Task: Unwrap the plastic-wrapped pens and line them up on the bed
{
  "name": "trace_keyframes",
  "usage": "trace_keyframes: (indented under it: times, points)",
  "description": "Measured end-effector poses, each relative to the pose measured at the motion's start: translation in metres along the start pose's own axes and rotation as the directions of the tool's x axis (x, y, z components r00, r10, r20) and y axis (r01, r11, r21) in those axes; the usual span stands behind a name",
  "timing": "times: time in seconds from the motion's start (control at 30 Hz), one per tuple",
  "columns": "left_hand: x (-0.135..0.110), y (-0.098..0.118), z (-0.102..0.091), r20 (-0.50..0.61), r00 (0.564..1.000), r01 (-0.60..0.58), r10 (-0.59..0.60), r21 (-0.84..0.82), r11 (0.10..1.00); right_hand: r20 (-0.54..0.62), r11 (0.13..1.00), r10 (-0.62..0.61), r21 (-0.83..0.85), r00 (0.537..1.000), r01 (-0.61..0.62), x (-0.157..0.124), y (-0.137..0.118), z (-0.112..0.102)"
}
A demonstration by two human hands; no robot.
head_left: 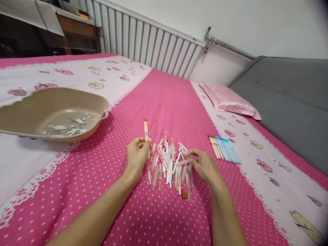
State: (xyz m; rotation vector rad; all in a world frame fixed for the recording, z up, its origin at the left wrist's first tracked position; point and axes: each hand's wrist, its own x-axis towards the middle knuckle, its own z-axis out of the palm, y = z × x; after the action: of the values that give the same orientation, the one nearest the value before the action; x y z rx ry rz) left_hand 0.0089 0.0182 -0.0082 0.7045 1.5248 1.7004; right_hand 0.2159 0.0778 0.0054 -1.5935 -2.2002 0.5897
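At left sits a beige plastic basin (23,114). The left hand (136,155) grips a brown-ended peach pen (146,128) in its fingers; just right, translucent pink tubes (164,159) and white sticks (168,176) lie heaped. The right hand's fingers (192,159) pinch one pink tube (183,162). Farther right, peach and blue pens (227,149) lie side by side.

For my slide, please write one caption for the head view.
Left hand holds a pen; right hand touches a pile of pink and white pieces on a dotted bedspread.
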Motion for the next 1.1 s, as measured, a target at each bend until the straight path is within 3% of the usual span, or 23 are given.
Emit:
trace_keyframes:
  times: [0.2,0.37,0.5,0.57,0.63,0.73,0.97,1.1]
  points:
    - [0.001,-0.002,0.000,0.012,1.000,0.001,-0.002,0.006,1.000,0.063,0.997,-0.067,0.053,0.996,0.064,-0.003,-0.008,-0.005]
    - [0.001,-0.002,0.000,0.009,1.000,0.010,-0.010,0.019,1.000,0.101,0.968,-0.036,0.251,0.994,0.010,-0.004,-0.014,-0.010]
    - [0.000,-0.001,0.001,0.020,1.000,0.009,-0.010,0.016,1.000,0.206,0.977,0.005,0.208,0.979,-0.049,-0.012,-0.020,-0.014]
    - [0.000,-0.001,0.001,0.025,1.000,0.004,-0.005,0.015,1.000,0.362,0.984,0.023,0.158,0.932,-0.085,-0.018,-0.023,-0.016]
    - [0.000,-0.002,0.001,0.026,1.000,0.001,-0.001,0.015,1.000,0.524,0.985,0.025,0.133,0.851,-0.111,-0.024,-0.026,-0.017]
    - [0.000,-0.003,0.000,0.025,1.000,0.004,-0.004,0.011,1.000,0.640,0.990,0.061,0.056,0.766,-0.126,-0.030,-0.032,-0.018]
    - [0.000,-0.002,0.000,0.032,0.999,0.010,-0.010,0.001,1.000,0.564,0.967,0.117,-0.251,0.817,0.035,-0.033,-0.047,-0.010]
    - [0.001,-0.004,0.000,0.046,0.999,-0.001,0.002,-0.019,1.000,0.599,0.987,0.020,-0.138,0.800,0.079,-0.035,-0.047,-0.015]
